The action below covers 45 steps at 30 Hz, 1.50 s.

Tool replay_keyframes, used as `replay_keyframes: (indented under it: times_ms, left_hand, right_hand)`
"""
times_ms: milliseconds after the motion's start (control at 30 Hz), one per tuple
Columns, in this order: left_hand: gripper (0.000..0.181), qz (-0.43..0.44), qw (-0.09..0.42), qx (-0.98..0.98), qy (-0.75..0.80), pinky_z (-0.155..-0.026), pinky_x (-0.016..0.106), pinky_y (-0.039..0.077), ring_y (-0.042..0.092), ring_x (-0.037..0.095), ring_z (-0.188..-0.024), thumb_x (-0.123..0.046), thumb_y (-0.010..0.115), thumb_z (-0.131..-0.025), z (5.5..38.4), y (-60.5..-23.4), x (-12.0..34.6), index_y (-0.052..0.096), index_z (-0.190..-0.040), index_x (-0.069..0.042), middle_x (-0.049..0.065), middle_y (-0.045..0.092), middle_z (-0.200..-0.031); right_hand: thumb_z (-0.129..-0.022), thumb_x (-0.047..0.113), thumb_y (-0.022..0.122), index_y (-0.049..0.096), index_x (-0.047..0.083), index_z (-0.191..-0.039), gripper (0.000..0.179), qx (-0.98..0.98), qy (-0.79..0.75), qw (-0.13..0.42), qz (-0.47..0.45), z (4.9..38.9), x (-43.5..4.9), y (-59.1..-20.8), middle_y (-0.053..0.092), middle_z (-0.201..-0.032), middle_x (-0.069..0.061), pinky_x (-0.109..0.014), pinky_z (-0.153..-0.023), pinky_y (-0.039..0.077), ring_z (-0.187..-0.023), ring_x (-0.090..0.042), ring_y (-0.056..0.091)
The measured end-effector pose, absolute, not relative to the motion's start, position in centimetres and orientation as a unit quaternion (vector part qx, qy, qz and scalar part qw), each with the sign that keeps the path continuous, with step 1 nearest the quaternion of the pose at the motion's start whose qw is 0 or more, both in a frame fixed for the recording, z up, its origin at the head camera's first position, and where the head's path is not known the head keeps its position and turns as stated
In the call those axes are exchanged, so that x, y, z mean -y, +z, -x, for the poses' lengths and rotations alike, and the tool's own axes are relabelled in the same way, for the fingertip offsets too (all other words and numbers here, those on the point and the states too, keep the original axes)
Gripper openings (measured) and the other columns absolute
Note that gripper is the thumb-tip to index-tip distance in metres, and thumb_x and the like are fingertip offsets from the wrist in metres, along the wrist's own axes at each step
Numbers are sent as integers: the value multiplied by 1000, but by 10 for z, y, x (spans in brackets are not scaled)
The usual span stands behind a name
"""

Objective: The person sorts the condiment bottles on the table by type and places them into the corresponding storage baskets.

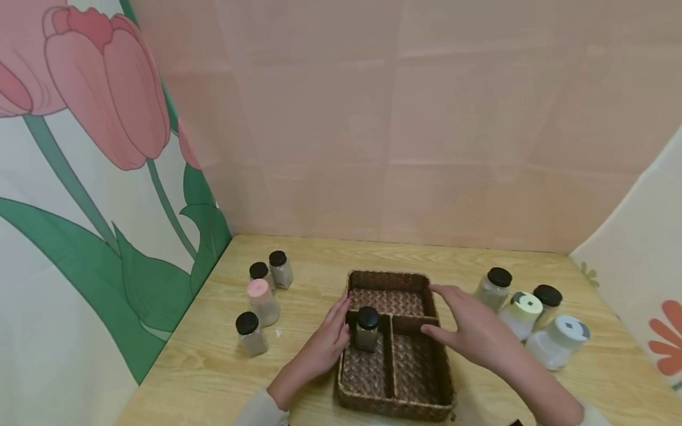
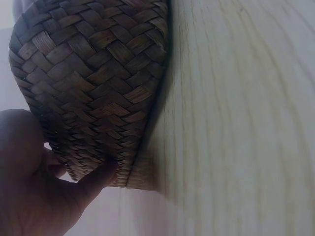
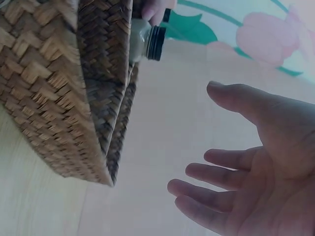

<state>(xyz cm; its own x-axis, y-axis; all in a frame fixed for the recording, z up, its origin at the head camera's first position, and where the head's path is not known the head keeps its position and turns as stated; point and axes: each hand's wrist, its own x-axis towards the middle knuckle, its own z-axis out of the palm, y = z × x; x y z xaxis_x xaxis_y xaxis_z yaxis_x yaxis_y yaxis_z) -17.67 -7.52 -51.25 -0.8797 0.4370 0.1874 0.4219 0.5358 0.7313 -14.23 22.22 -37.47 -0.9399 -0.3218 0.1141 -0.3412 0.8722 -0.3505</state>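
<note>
A brown woven basket [image 1: 396, 408] with a wide back compartment and two narrower front ones sits on the table. In the front left compartment a small glass jar with a black lid [image 1: 367, 330] stands upright, toward the divider. My left hand [image 1: 326, 338] grips the basket's left wall; in the left wrist view a fingertip [image 2: 109, 169] presses the woven outer side. Over the right rim hovers my right hand [image 1: 476, 326], thumb and fingers spread, holding nothing. The right wrist view shows its palm [image 3: 275, 172] apart from the basket wall [image 3: 54, 98].
Left of the basket stand several jars, one with a pink lid [image 1: 259, 289] and others with black lids, such as this jar [image 1: 253, 343]. To the right, near my right forearm, are black-lidded jars [image 1: 492, 289], a yellow-lidded jar [image 1: 522, 313] and a white-lidded jar [image 1: 556, 343].
</note>
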Motion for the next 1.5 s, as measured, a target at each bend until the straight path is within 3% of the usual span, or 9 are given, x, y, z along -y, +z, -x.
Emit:
replay_keyframes:
  times_ms: [233, 500, 833, 1233, 1500]
  left_hand:
    - [58, -244, 9, -876, 415, -119, 50, 29, 23, 26, -152, -17, 37, -109, 176, -515, 76, 16, -163, -11, 6, 14, -170]
    - [57, -249, 5, -875, 415, -118, 51, 30, 23, 27, -152, -16, 37, -110, 177, -514, 76, 17, -163, -9, 11, 15, -169]
    - [57, -250, 8, -876, 412, -118, 51, 30, 24, 28, -152, -18, 36, -110, 177, -513, 76, 16, -163, -8, 9, 14, -170]
    - [58, -243, 14, -874, 419, -119, 49, 29, 21, 25, -153, -19, 36, -110, 175, -516, 77, 14, -163, -11, 5, 12, -170]
    - [58, -246, 16, -874, 419, -119, 49, 30, 21, 25, -153, -19, 36, -110, 176, -514, 77, 14, -164, -11, 5, 11, -170]
  right_hand:
    - [-89, 62, 67, 47, 2, -147, 86, 967, 188, 51, -162, 137, -235, -381, 53, -142, -28, -65, -94, 47, -125, -51, 53]
    - [-90, 58, 69, 47, 0, -147, 85, 970, 195, 68, -128, 130, -254, -386, 55, -138, -30, -63, -85, 51, -118, -51, 57]
    - [-90, 46, 75, 46, -4, -146, 81, 966, 217, 92, -107, 123, -286, -391, 48, -143, -35, -70, -91, 42, -125, -57, 46]
    - [-91, 51, 72, 46, -5, -144, 82, 972, 205, 88, -72, 121, -304, -392, 49, -138, -37, -70, -84, 44, -120, -59, 47]
    - [-89, 44, 77, 46, -9, -141, 80, 972, 195, 123, -44, 116, -333, -397, 49, -131, -40, -69, -77, 44, -111, -59, 50]
